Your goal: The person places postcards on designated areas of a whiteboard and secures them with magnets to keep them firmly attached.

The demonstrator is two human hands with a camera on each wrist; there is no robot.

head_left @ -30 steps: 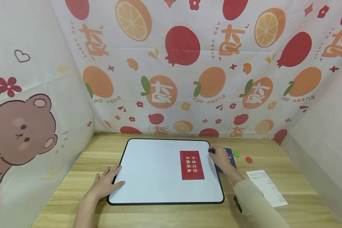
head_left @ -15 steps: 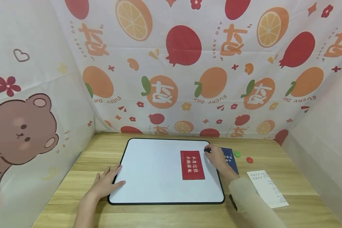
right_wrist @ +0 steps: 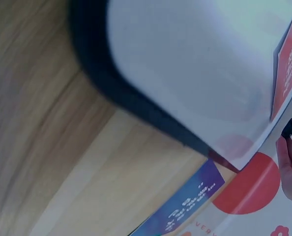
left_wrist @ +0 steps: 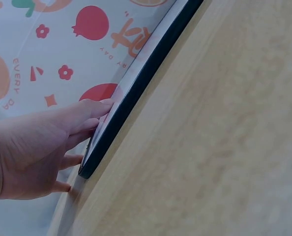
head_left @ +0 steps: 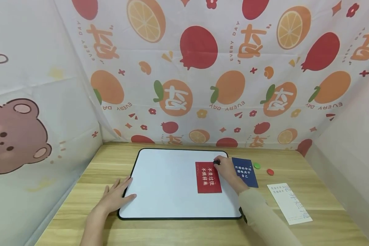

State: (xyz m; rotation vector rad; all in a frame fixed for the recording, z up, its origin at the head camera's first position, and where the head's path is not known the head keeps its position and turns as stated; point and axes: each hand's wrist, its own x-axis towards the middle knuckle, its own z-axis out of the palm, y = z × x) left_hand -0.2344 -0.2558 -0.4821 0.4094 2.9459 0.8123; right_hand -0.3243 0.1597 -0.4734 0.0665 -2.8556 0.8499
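Head view: pinching a small black object [head_left: 216,162] between closely drawn fingers of the right-hand grip [head_left: 229,171], over or on the upper right corner of a rectangular red card [head_left: 207,177] with white lettering, right of frame centre, long axis up the frame. Far nearer there than with the left-hand grip [head_left: 113,199], spread, holding nothing, touching the left edge of a black-rimmed whiteboard [head_left: 163,184]. Resting flat on a pale wood-grain counter [head_left: 178,234], with a dark-blue card [head_left: 247,179] just beyond the right rim.

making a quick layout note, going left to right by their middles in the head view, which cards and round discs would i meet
red card with white lettering on the whiteboard → navy card with white lettering → green disc → red disc → white card with bluish lettering
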